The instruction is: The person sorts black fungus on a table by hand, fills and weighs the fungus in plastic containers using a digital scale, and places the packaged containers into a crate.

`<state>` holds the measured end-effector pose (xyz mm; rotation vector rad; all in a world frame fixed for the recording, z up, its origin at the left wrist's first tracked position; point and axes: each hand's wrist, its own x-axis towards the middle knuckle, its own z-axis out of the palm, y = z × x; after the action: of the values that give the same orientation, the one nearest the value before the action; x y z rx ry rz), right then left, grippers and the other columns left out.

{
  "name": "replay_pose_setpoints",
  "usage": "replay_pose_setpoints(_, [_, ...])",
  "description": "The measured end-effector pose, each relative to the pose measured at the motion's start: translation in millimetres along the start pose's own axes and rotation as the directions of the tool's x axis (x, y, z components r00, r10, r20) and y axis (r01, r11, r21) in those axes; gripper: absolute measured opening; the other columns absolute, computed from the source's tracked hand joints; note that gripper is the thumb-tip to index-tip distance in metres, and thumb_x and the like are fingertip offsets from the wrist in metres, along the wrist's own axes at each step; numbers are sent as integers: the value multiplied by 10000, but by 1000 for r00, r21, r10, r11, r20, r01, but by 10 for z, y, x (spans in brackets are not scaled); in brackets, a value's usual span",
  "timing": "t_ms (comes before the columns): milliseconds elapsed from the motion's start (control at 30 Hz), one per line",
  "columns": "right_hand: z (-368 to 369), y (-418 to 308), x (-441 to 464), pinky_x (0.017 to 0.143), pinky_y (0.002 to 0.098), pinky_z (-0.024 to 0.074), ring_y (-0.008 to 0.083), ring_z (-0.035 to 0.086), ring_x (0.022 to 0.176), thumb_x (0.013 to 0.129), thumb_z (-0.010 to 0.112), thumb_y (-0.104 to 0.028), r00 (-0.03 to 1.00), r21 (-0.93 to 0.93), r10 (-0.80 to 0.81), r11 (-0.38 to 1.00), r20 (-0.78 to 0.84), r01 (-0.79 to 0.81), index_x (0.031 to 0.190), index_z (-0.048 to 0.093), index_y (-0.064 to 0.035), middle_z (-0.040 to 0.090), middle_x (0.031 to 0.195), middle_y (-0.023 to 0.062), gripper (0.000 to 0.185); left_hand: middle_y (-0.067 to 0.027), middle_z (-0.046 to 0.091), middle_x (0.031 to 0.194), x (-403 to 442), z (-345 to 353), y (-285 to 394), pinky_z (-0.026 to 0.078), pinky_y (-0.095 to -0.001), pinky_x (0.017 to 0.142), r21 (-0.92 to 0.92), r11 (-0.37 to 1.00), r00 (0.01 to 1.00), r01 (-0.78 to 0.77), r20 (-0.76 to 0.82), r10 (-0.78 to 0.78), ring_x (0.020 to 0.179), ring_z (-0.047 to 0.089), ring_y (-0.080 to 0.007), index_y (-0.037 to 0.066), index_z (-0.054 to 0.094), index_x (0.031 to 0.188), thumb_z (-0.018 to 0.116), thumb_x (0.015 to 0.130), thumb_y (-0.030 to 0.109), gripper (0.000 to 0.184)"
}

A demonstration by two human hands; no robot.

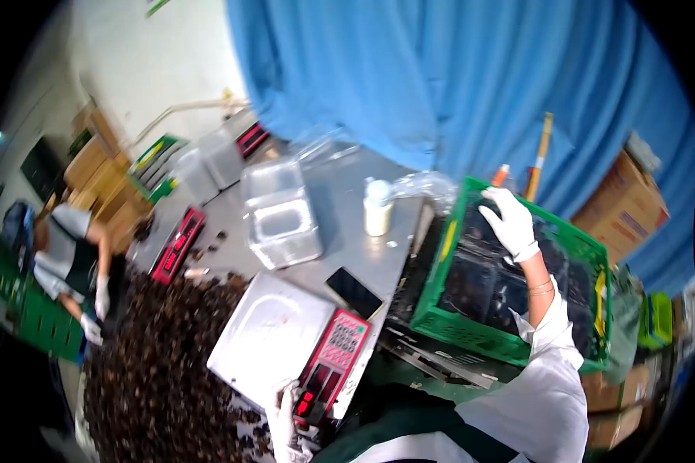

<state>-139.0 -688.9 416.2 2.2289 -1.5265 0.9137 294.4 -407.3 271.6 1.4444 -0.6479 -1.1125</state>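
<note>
My right hand (pixel 511 226), in a white glove, reaches over a green plastic crate (pixel 471 330) with fingers and thumb apart. Beneath it, clear plastic boxes (pixel 471 266) with dark contents fill the crate; the hand appears to hold none of them. My left hand (pixel 283 420), also gloved, is at the near edge of a weighing scale (pixel 269 332), its fingers stretched toward the corner of the metal plate beside the red lit display. Nothing lies on the plate. A large heap of small dark brown pieces (pixel 162 370) spreads left of the scale.
A phone (pixel 354 292), a bottle (pixel 378 208) and stacked clear containers (pixel 280 212) stand on the metal table. A second red scale (pixel 177 245) is farther left. Across the heap a co-worker's gloved hands (pixel 100 301) are low. Cardboard boxes (pixel 622 204) stand right, before a blue curtain (pixel 455 85).
</note>
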Motion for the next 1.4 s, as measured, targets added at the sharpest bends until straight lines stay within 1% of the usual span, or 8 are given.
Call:
replay_pose_setpoints(167, [949, -1376, 950, 678, 403, 466, 314, 596, 763, 852, 579, -234, 899, 463, -428, 817, 89, 343, 819, 631, -86, 611, 832, 96, 161, -100, 635, 1054, -346, -3, -127, 453, -259, 870, -6, 1000, 993, 5, -117, -6, 940, 588, -139, -26, 553, 1155, 517, 945, 114, 256])
replay_pose_setpoints(367, [2629, -2339, 1044, 718, 430, 480, 331, 601, 822, 849, 569, -312, 748, 315, -652, 740, 123, 594, 911, 614, -89, 609, 849, 125, 236, -79, 630, 1091, -967, -39, -465, 433, -252, 899, -23, 999, 966, 26, -258, -31, 1004, 567, -123, -1, 555, 1183, 537, 941, 128, 275])
replay_pose_setpoints(733, [2860, -2538, 1154, 617, 465, 435, 391, 564, 705, 668, 750, -268, 744, 321, -580, 811, 334, 488, 736, 530, -47, 584, 714, 160, 320, -8, 639, 989, -1824, -84, -1237, 437, -198, 778, -327, 943, 674, 53, -685, -276, 857, 556, -62, 19, 586, 1135, 560, 926, 134, 240])
replay_pose_setpoints(833, [2808, -2414, 1338, 530, 310, 360, 159, 407, 545, 759, 726, -174, 836, 597, -461, 773, 297, 214, 668, 441, -21, 421, 582, 48, 337, -14, 643, 982, -1845, -213, -1274, 442, -203, 763, -205, 969, 665, 135, -707, -242, 849, 558, -59, 14, 603, 1104, 572, 917, 123, 218])
replay_pose_setpoints(967, [1769, -2730, 1153, 535, 271, 336, 92, 358, 601, 800, 660, -50, 869, 776, -417, 628, 265, 64, 670, 463, -14, 392, 623, 1, 239, -60, 664, 959, -1936, -553, -1193, 471, -250, 809, -20, 994, 540, 108, -838, -76, 885, 595, -107, 1, 634, 1053, 604, 889, 111, 199])
replay_pose_setpoints(1100, [1114, -3272, 304, 574, 343, 419, 232, 500, 586, 714, 701, -125, 435, 760, -887, 389, 156, 520, 681, 537, -32, 490, 645, 78, 191, -110, 664, 959, -1901, -995, -1098, 483, -283, 806, 175, 978, 474, 116, -875, 101, 891, 631, -178, -4, 635, 1016, 622, 842, 74, 191])
replay_pose_setpoints(1233, [1266, -3195, -429, 624, 371, 461, 287, 562, 665, 705, 716, -302, 167, 622, -913, 378, 371, 686, 837, 629, -75, 569, 753, 89, 277, -126, 643, 967, -1695, -1408, -1161, 477, -346, 840, 453, 881, 504, 133, -797, 334, 923, 617, -276, 25, 642, 981, 636, 805, 63, 180])
replay_pose_setpoints(1400, [673, -3851, -778, 747, 327, 500, 268, 629, 845, 718, 744, -185, 451, 849, -819, 485, 355, 212, 1079, 619, -46, 637, 918, 120, 407, -138, 604, 1021, -1386, -1708, -1201, 468, -381, 837, 773, 588, 622, 236, -585, 520, 977, 568, -310, 48, 592, 1070, 674, 751, 75, 331])
